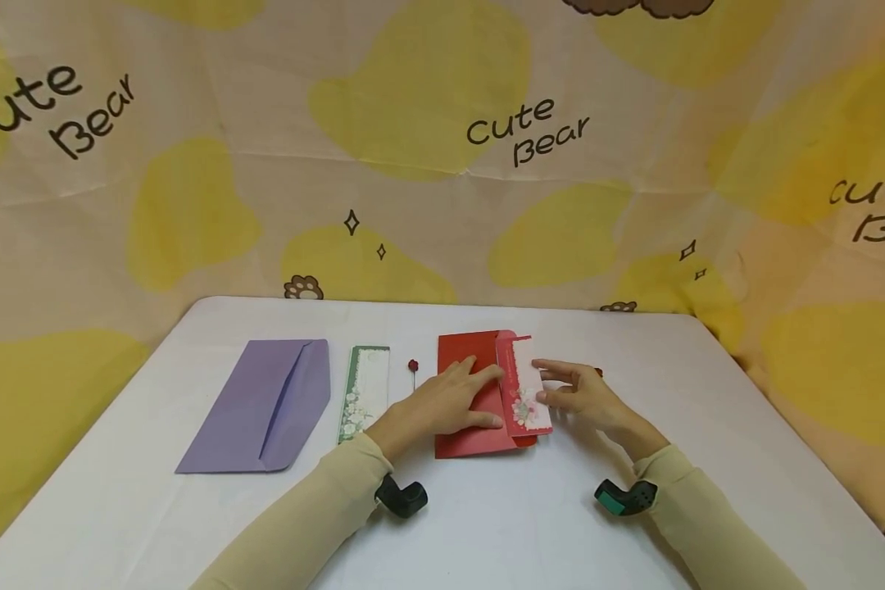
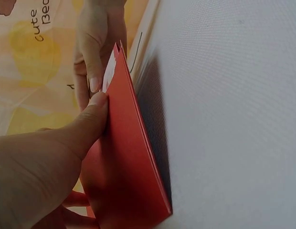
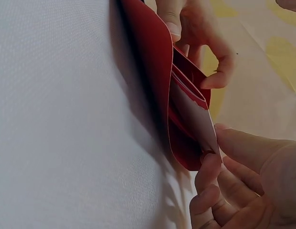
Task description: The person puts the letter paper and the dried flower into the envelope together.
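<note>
A flat red paper envelope [image 1: 466,410] lay near the middle of the white table [image 1: 487,524], its long axis running from near to far and its open flap side facing right. The left hand [image 1: 453,401] lay across the envelope with fingers stretched and the thumb [image 2: 93,114] pressing against its red face, holding it down rather than curling round it. A narrow white card with a floral print and pink border [image 1: 527,389] sat partly inside the envelope's right opening, its long axis also running near to far, parallel to the envelope. The right hand [image 1: 583,397] pinched the card's right edge between thumb and curled fingertips [image 3: 210,167]. To the left, well apart from the hands, a lilac paper envelope [image 1: 265,406] lay flap open, with a long green-bordered floral card [image 1: 364,392] just beside it on its right. Between that card and the red envelope lay a small red-headed pin [image 1: 413,367]. A yellow-patched cloth printed "Cute Bear" [image 1: 524,131] hung behind the table.
</note>
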Demonstrator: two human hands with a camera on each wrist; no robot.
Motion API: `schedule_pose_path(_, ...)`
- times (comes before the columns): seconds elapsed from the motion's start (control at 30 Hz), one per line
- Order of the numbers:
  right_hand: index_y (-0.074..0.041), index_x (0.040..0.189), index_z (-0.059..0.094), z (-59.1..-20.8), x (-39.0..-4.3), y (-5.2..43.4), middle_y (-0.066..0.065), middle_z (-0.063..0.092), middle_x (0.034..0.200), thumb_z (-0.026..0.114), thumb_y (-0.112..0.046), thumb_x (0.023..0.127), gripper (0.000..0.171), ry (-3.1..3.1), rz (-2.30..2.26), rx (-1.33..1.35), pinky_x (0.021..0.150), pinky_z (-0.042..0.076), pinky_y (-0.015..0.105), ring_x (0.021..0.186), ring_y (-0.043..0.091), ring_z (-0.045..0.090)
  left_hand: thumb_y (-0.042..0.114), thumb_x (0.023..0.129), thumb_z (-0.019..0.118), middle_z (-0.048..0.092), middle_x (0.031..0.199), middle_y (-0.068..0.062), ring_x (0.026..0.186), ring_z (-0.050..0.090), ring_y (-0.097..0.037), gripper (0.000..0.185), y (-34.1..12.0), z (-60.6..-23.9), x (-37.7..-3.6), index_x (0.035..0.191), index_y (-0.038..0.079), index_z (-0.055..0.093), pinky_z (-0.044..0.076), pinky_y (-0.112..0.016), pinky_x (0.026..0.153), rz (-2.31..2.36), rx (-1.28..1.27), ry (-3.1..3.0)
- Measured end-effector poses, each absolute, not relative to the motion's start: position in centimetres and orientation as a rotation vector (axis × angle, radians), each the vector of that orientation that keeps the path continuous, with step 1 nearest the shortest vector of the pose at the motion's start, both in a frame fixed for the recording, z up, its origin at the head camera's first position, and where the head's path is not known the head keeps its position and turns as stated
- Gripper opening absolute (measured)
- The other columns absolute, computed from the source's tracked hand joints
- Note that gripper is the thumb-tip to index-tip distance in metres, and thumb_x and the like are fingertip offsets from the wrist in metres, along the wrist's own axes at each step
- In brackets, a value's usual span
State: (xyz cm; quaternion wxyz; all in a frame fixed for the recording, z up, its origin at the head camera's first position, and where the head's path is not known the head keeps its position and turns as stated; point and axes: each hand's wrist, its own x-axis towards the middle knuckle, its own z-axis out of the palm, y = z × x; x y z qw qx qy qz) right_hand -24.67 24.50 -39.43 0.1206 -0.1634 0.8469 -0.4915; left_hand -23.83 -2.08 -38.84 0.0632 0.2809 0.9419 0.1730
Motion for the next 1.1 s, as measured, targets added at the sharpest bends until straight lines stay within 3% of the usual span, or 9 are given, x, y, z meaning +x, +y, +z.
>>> schedule_pose_path(0.2, -0.002, 0.15, 0.045, -39.6, -24.7, 24.2, 0.033, 0.048, 0.148, 0.07, -0.015, 0.095, 0.061, 2.458, -1.457, -0.496, 0.064, 0.051, 0.025, 0.084, 0.022, 0.067, 0.058, 0.089, 0.069, 0.038, 0.159, -0.018, 0.144, 0.044, -0.043, 0.071, -2.0, -38.9, -23.8, 0.15, 0.036, 0.04, 0.048, -0.057, 0.108, 0.513, 0.849, 2.851)
schedule_pose_path(0.3, -0.001, 0.149, 0.046, -39.6, -24.8, 24.0, 0.034, 0.049, 0.146, 0.07, -0.016, 0.095, 0.061, 2.46, -1.456, -0.506, 0.064, 0.052, 0.025, 0.083, 0.021, 0.067, 0.058, 0.089, 0.068, 0.039, 0.158, -0.019, 0.143, 0.045, -0.044, 0.069, -2.0, -38.9, -23.8, 0.149, 0.036, 0.04, 0.049, -0.057, 0.107, 0.511, 0.857, 2.852)
schedule_pose_path(0.5, 0.001, 0.149, 0.045, -39.6, -24.9, 23.5, 0.035, 0.05, 0.144, 0.07, -0.016, 0.095, 0.062, 2.442, -1.448, -0.505, 0.068, 0.053, 0.025, 0.094, 0.022, 0.07, 0.059, 0.089, 0.069, 0.039, 0.158, -0.018, 0.141, 0.046, -0.044, 0.068, -2.0, -38.9, -23.7, 0.147, 0.036, 0.042, 0.051, -0.056, 0.105, 0.515, 0.863, 2.857)
schedule_pose_path(0.73, 0.0, 0.149, 0.045, -39.7, -25.2, 23.0, 0.034, 0.049, 0.146, 0.07, -0.016, 0.096, 0.061, 2.429, -1.45, -0.526, 0.087, 0.06, 0.029, 0.116, 0.038, 0.068, 0.06, 0.089, 0.068, 0.039, 0.158, -0.018, 0.142, 0.046, -0.043, 0.068, -2.1, -38.9, -23.7, 0.147, 0.036, 0.042, 0.05, -0.057, 0.106, 0.511, 0.869, 2.856)
schedule_pose_path(1.1, 0.003, 0.149, 0.044, -40.0, -25.5, 22.3, 0.033, 0.051, 0.143, 0.069, -0.013, 0.096, 0.061, 2.373, -1.478, -0.557, 0.091, 0.06, 0.035, 0.116, 0.032, 0.067, 0.059, 0.09, 0.067, 0.037, 0.159, -0.019, 0.142, 0.045, -0.043, 0.066, -2.3, -39.0, -23.8, 0.146, 0.036, 0.042, 0.049, -0.057, 0.107, 0.51, 0.877, 2.855)
